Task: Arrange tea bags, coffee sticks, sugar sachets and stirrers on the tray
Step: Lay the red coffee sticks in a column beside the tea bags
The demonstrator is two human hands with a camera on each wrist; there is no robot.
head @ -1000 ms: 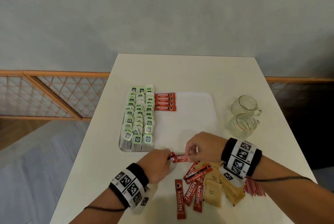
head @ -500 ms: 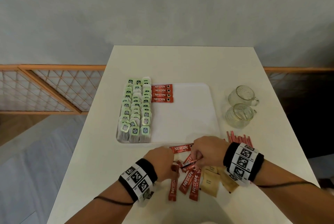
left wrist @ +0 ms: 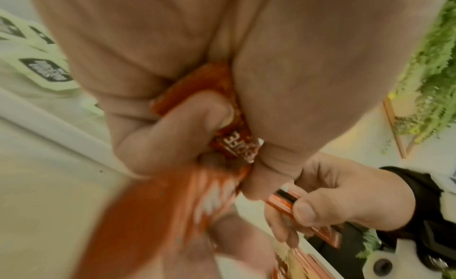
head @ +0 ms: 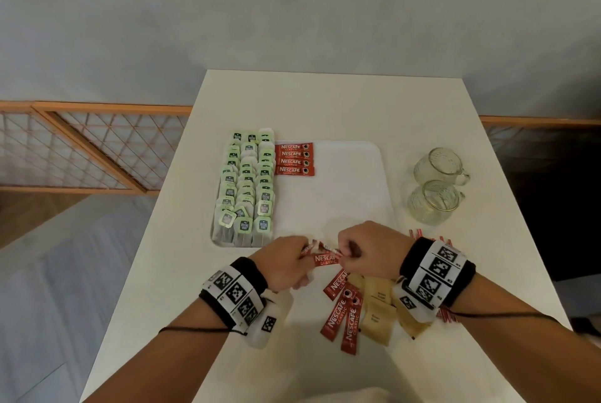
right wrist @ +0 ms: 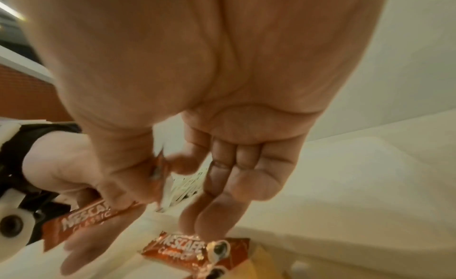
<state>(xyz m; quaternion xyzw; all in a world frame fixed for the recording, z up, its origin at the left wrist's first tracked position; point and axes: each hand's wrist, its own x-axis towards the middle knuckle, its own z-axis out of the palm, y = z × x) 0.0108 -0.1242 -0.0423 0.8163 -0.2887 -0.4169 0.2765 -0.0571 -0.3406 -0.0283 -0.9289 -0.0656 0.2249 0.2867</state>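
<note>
The head view looks forward and down from above the near edge of the white table (head: pixel 325 103), taking in its whole top, the grey wall behind and both forearms reaching in from below. The left wrist view sits right against the left hand (left wrist: pixel 172 58), looking along the palm toward its curled fingers (left wrist: pixel 172 131), so close that skin fills most of the picture (much of it is blurred). The right wrist view looks the same way along the right hand (right wrist: pixel 197 68), equally near. All three share the red coffee sticks (head: pixel 326 259) held between the two hands; each wrist view also catches the opposite hand and its black wristband.
</note>
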